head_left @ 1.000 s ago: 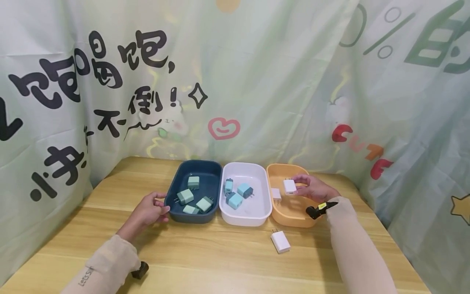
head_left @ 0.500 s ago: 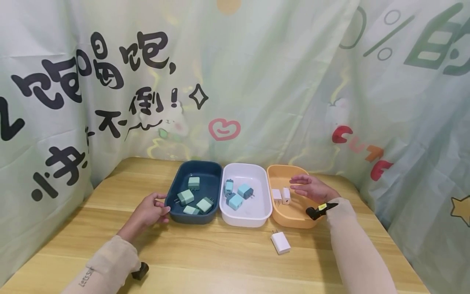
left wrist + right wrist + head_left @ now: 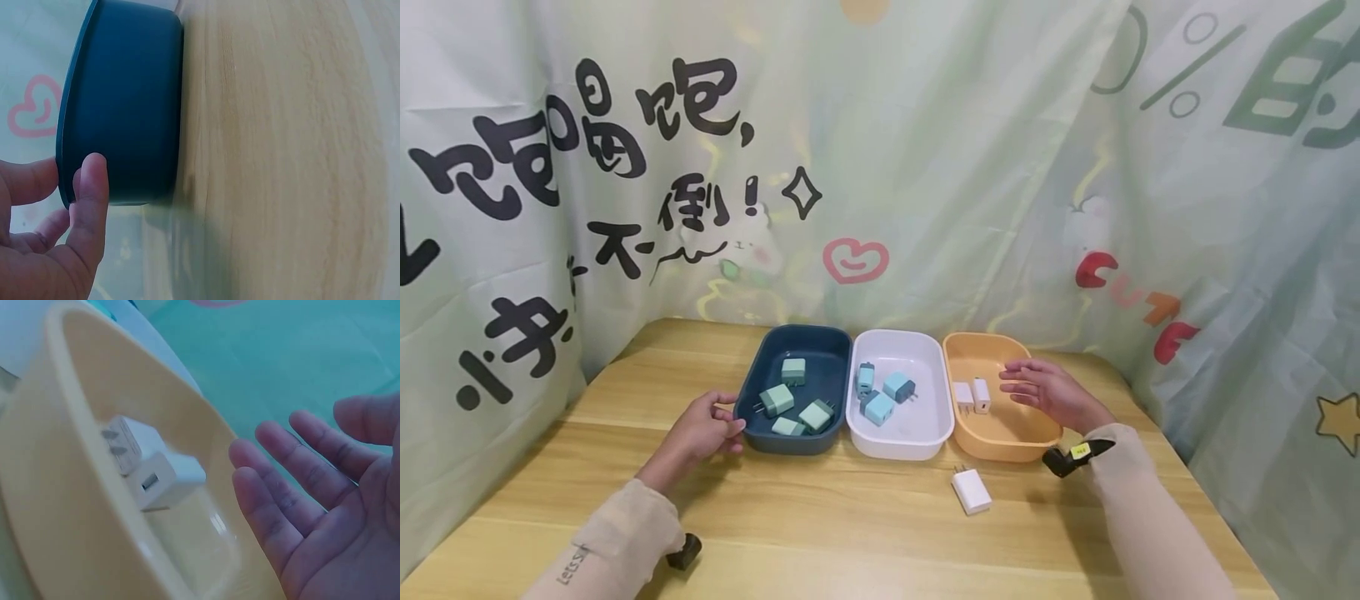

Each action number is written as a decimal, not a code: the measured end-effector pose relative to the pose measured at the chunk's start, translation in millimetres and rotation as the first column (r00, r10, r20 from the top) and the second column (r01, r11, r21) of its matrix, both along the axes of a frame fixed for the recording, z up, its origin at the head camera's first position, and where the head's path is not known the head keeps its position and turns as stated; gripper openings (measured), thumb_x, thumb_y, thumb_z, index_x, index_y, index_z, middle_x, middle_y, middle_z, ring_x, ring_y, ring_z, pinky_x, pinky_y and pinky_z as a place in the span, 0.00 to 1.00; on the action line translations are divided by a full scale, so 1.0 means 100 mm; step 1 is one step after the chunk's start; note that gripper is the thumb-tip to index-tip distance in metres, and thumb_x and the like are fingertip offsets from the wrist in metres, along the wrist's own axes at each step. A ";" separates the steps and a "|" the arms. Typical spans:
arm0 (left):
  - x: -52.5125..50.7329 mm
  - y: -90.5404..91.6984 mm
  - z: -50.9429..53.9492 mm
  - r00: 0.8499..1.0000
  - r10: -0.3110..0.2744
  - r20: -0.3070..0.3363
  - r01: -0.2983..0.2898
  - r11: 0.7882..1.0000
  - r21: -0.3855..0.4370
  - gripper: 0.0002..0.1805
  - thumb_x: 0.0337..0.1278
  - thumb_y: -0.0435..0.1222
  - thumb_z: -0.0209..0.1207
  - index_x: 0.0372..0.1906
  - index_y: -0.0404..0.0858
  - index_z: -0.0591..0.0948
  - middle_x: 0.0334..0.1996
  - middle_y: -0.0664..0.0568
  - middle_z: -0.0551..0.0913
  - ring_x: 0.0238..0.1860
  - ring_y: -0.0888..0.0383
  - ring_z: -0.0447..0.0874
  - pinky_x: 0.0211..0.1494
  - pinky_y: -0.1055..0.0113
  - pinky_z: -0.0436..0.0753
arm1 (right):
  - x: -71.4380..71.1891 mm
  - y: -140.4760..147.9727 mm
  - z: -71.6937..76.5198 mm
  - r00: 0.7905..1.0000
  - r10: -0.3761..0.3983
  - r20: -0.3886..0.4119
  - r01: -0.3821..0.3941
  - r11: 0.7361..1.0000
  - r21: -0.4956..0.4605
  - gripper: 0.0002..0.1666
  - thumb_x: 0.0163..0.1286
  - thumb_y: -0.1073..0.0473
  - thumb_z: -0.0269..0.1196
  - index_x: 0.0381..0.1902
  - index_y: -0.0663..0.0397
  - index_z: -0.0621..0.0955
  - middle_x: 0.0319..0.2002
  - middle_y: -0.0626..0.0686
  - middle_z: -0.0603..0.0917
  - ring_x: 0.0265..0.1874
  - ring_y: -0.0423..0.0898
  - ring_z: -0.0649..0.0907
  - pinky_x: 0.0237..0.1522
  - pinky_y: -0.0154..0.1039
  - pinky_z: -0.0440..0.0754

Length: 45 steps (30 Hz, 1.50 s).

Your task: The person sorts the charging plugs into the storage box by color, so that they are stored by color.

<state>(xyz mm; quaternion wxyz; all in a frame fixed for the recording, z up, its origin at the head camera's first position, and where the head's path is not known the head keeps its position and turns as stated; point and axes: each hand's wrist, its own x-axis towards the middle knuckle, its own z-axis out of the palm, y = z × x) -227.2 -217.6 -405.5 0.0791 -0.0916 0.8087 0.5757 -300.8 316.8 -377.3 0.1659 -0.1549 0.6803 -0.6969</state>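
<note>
At the left, my left hand (image 3: 706, 427) holds the rim of a dark blue bin (image 3: 793, 443) by its near left corner; the left wrist view has the thumb against the bin's outer wall (image 3: 134, 94). My right hand (image 3: 1052, 392) hovers over the right side of an orange bin (image 3: 1007, 450), its fingers spread and holding nothing. Two white plug chargers, one with prongs showing (image 3: 130, 444) and one with a USB port (image 3: 167, 481), lie side by side in that bin. A third white charger (image 3: 972, 490) lies on the table in front.
Between the other two stands a white bin (image 3: 901, 448) with three light blue chargers, one of them (image 3: 898, 386) near its middle. Several pale green chargers (image 3: 777, 400) lie in the dark blue bin. A printed curtain (image 3: 925, 167) hangs behind the wooden table (image 3: 820, 533).
My right hand has let go of a white charger, which now lies in the orange bin beside the other. The hand has drawn back to the right. My left hand has stayed in place.
</note>
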 end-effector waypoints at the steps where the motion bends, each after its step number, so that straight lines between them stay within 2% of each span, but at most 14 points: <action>1: 0.00 0.00 0.00 1.000 0.000 0.000 0.000 1.000 0.000 0.30 0.62 0.23 0.56 0.68 0.30 0.62 0.43 0.38 0.68 0.32 0.50 0.80 0.37 0.60 0.85 | 0.03 -0.01 0.01 1.000 0.008 -0.002 -0.008 1.000 -0.012 0.14 0.80 0.63 0.43 0.53 0.60 0.74 0.46 0.48 0.84 0.47 0.44 0.83 0.52 0.37 0.79; 3: 0.00 -0.01 0.00 1.000 -0.001 -0.002 0.001 1.000 0.001 0.30 0.62 0.23 0.56 0.68 0.30 0.62 0.43 0.38 0.68 0.32 0.50 0.80 0.37 0.60 0.85 | 0.09 -0.02 0.03 0.999 0.033 -0.019 -0.034 0.999 -0.031 0.14 0.80 0.62 0.43 0.51 0.56 0.76 0.47 0.48 0.84 0.48 0.45 0.83 0.52 0.38 0.79; 5: 0.01 -0.01 0.00 1.000 -0.006 -0.007 0.006 1.000 0.001 0.30 0.62 0.23 0.56 0.68 0.29 0.62 0.43 0.38 0.68 0.32 0.51 0.80 0.37 0.60 0.85 | 0.15 -0.03 0.04 0.997 0.064 -0.041 -0.066 0.997 -0.047 0.15 0.80 0.61 0.43 0.52 0.56 0.76 0.48 0.50 0.83 0.48 0.46 0.83 0.52 0.39 0.79; 10: 0.01 -0.01 -0.01 1.000 -0.008 -0.015 0.008 1.000 0.002 0.30 0.62 0.22 0.56 0.67 0.29 0.62 0.42 0.38 0.68 0.31 0.51 0.80 0.36 0.60 0.85 | 0.33 -0.04 0.02 0.983 0.147 -0.110 -0.154 0.987 -0.055 0.16 0.80 0.62 0.43 0.56 0.64 0.72 0.52 0.53 0.81 0.50 0.47 0.82 0.53 0.39 0.79; 17: 0.00 -0.01 -0.01 1.000 -0.006 -0.017 0.006 1.000 0.000 0.30 0.62 0.22 0.56 0.67 0.29 0.62 0.42 0.38 0.68 0.31 0.51 0.80 0.36 0.60 0.85 | 0.57 -0.01 -0.01 0.950 0.241 -0.201 -0.249 0.968 -0.015 0.18 0.77 0.70 0.45 0.61 0.75 0.66 0.55 0.53 0.80 0.52 0.49 0.82 0.54 0.39 0.78; 21: 0.00 -0.02 0.00 1.000 -0.008 -0.017 0.008 1.000 -0.009 0.29 0.62 0.23 0.56 0.67 0.29 0.62 0.42 0.37 0.68 0.31 0.51 0.80 0.36 0.60 0.86 | 0.69 0.01 -0.05 0.931 0.303 -0.206 -0.297 0.953 0.059 0.20 0.75 0.72 0.47 0.63 0.74 0.66 0.58 0.56 0.79 0.54 0.51 0.81 0.55 0.40 0.78; 25: 0.01 -0.02 0.01 1.000 -0.009 -0.011 0.009 1.000 -0.010 0.30 0.62 0.23 0.56 0.67 0.29 0.62 0.42 0.37 0.68 0.31 0.51 0.81 0.36 0.60 0.86 | 0.78 0.00 -0.12 0.902 0.373 -0.219 -0.345 0.926 0.155 0.22 0.74 0.73 0.48 0.64 0.77 0.63 0.60 0.71 0.73 0.55 0.54 0.80 0.55 0.44 0.78; 28: 0.01 -0.01 0.01 1.000 -0.011 -0.008 0.011 1.000 -0.008 0.30 0.61 0.22 0.57 0.67 0.29 0.62 0.42 0.38 0.67 0.31 0.51 0.80 0.36 0.60 0.86 | 0.82 -0.02 -0.18 0.876 0.436 -0.204 -0.402 0.896 0.189 0.24 0.73 0.75 0.48 0.63 0.83 0.59 0.59 0.82 0.66 0.57 0.57 0.78 0.56 0.46 0.76; 32: 0.01 -0.01 0.01 1.000 -0.013 -0.005 0.013 1.000 -0.008 0.30 0.62 0.23 0.57 0.67 0.29 0.61 0.42 0.38 0.67 0.31 0.51 0.80 0.36 0.61 0.85 | 0.85 -0.09 -0.29 0.842 0.513 -0.167 -0.474 0.852 0.222 0.27 0.72 0.75 0.49 0.64 0.86 0.56 0.59 0.86 0.60 0.62 0.56 0.74 0.60 0.44 0.73; 36: 0.00 -0.02 0.03 1.000 -0.014 -0.005 0.014 1.000 -0.008 0.30 0.62 0.23 0.56 0.68 0.28 0.61 0.42 0.37 0.67 0.31 0.51 0.80 0.37 0.60 0.85 | 0.84 -0.17 -0.39 0.828 0.537 -0.162 -0.482 0.829 0.285 0.31 0.70 0.74 0.53 0.66 0.84 0.56 0.62 0.83 0.59 0.63 0.51 0.73 0.62 0.38 0.70; 39: 0.01 -0.01 0.03 1.000 -0.012 -0.008 0.012 1.000 -0.006 0.30 0.62 0.23 0.56 0.68 0.28 0.60 0.42 0.37 0.67 0.31 0.51 0.80 0.37 0.60 0.85 | 0.83 -0.22 -0.46 0.829 0.535 -0.165 -0.468 0.824 0.320 0.33 0.69 0.73 0.56 0.66 0.82 0.56 0.63 0.81 0.60 0.62 0.49 0.74 0.61 0.37 0.71; 42: 0.01 -0.01 0.02 1.000 -0.009 -0.012 0.009 1.000 -0.007 0.30 0.62 0.23 0.56 0.68 0.28 0.61 0.41 0.38 0.67 0.31 0.51 0.80 0.36 0.60 0.85 | 0.82 -0.27 -0.51 0.830 0.527 -0.183 -0.443 0.822 0.357 0.35 0.67 0.71 0.60 0.66 0.80 0.59 0.63 0.79 0.64 0.59 0.48 0.75 0.58 0.40 0.74; 45: 0.01 -0.01 0.01 1.000 -0.010 -0.014 0.010 1.000 -0.008 0.31 0.62 0.23 0.56 0.68 0.28 0.60 0.42 0.38 0.67 0.31 0.51 0.80 0.36 0.60 0.85 | 0.83 -0.30 -0.54 0.838 0.507 -0.203 -0.398 0.822 0.408 0.37 0.62 0.68 0.65 0.65 0.77 0.63 0.58 0.72 0.73 0.54 0.47 0.78 0.52 0.42 0.79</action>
